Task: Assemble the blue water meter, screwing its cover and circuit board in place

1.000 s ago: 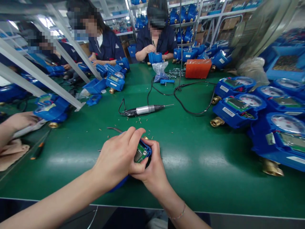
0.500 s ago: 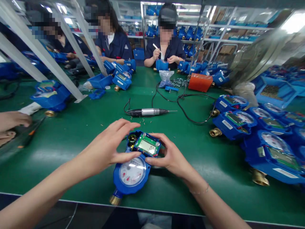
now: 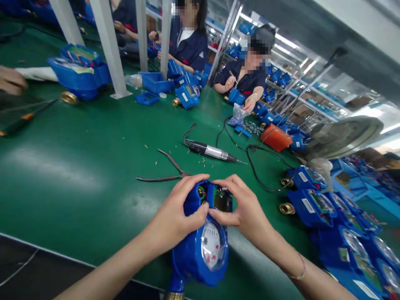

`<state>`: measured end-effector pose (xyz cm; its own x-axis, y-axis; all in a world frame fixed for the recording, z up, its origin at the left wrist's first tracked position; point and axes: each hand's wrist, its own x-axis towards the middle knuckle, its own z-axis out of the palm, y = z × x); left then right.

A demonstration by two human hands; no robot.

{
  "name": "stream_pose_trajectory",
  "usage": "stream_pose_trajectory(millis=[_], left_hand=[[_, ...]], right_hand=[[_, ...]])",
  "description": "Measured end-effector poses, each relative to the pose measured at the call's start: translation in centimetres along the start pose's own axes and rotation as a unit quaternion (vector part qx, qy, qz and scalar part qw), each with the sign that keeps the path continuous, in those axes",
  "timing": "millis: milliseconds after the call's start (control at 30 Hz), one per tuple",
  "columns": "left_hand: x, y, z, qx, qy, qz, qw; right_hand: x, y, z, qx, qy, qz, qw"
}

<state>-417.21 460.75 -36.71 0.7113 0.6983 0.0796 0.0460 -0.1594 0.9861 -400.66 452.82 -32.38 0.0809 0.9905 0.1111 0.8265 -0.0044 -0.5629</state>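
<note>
1. Our left hand (image 3: 175, 212) and right hand (image 3: 246, 204) curl closed around a blue water meter (image 3: 200, 254), held above the green workbench (image 3: 78, 200).
2. Its open housing (image 3: 191, 200) shows coloured wires (image 3: 201, 193).
3. Just ahead lie pliers (image 3: 165, 175) and an electric screwdriver (image 3: 208, 151).
4. Farther off sit an empty-looking blue tray (image 3: 156, 82) and a clear plastic bag (image 3: 237, 114).

An electric screwdriver (image 3: 208, 151) lies on a green workbench (image 3: 62, 187), its black cable (image 3: 253, 173) trailing to the right. Below left of the screwdriver: pliers (image 3: 159, 178); small brass pins (image 3: 170, 152) scattered between them. Beyond the screwdriver: a clear plastic bag of fittings (image 3: 238, 115), with an orange box (image 3: 275, 137) to its right. Right of the screwdriver: blue water meters (image 3: 312, 206) with brass couplings, and a fan (image 3: 343, 137) behind them. Left of the screwdriver: blue plastic housings (image 3: 156, 82), an orange-handled screwdriver (image 3: 23, 117) and a co-worker's hand (image 3: 11, 79). Far beyond the screwdriver: two co-workers (image 3: 187, 46) (image 3: 246, 79) in navy jackets, before metal shelving (image 3: 308, 102).
</note>
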Motion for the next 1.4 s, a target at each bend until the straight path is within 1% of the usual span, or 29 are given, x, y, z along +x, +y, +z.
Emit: stream_pose_trajectory(millis=[133,200,333,433,533,667,733,900,1000,1167,1267,1333,1400], left_hand=[[-0.7,-0.9,0.1,-0.057,0.041,-0.023,0.997],[-1.0,-1.2,0.1,-0.076,0.051,-0.031,0.995],[-1.2,-1.7,0.0,-0.095,0.072,-0.043,0.992],[-1.3,-2.1,0.1,-0.094,0.083,-0.043,0.991],[-1.4,-2.3,0.4,-0.069,0.095,-0.024,0.993],[-1.4,-2.3,1.0,-0.016,0.132,0.011,0.991],[-1.3,-2.3,1.4,0.005,0.146,0.034,0.989],[-1.4,-2.3,2.1,0.042,0.195,0.082,0.977],[-1.4,-2.2,2.1,0.048,0.188,0.088,0.977],[-1.0,-1.9,1.9,0.032,0.183,0.075,0.980],[-0.9,-1.7,2.0,0.021,0.179,0.080,0.980],[-0.9,-1.6,2.0,0.018,0.173,0.082,0.981],[-1.1,-1.4,2.0,0.019,0.164,0.085,0.983]], right_hand=[[0.5,0.1,1.0,-0.021,0.059,-0.055,0.997],[0.7,0.1,1.3,-0.026,0.074,-0.062,0.995],[1.0,-0.3,1.6,-0.030,0.074,-0.059,0.995],[1.5,-0.8,1.4,-0.040,0.064,-0.070,0.995],[2.0,-1.0,0.9,-0.050,0.040,-0.085,0.994],[2.1,-0.2,0.5,-0.029,0.017,-0.096,0.995],[1.9,0.4,0.5,-0.009,0.018,-0.100,0.995],[1.5,1.2,1.0,0.017,0.049,-0.130,0.990],[1.3,1.3,0.9,0.025,0.043,-0.124,0.991],[0.5,1.8,-0.5,-0.021,-0.029,-0.059,0.998],[0.0,1.9,-1.2,-0.037,-0.056,-0.032,0.997],[-0.1,1.8,-1.4,-0.030,-0.059,-0.030,0.997],[-0.2,1.5,-1.4,-0.016,-0.049,-0.043,0.998]])
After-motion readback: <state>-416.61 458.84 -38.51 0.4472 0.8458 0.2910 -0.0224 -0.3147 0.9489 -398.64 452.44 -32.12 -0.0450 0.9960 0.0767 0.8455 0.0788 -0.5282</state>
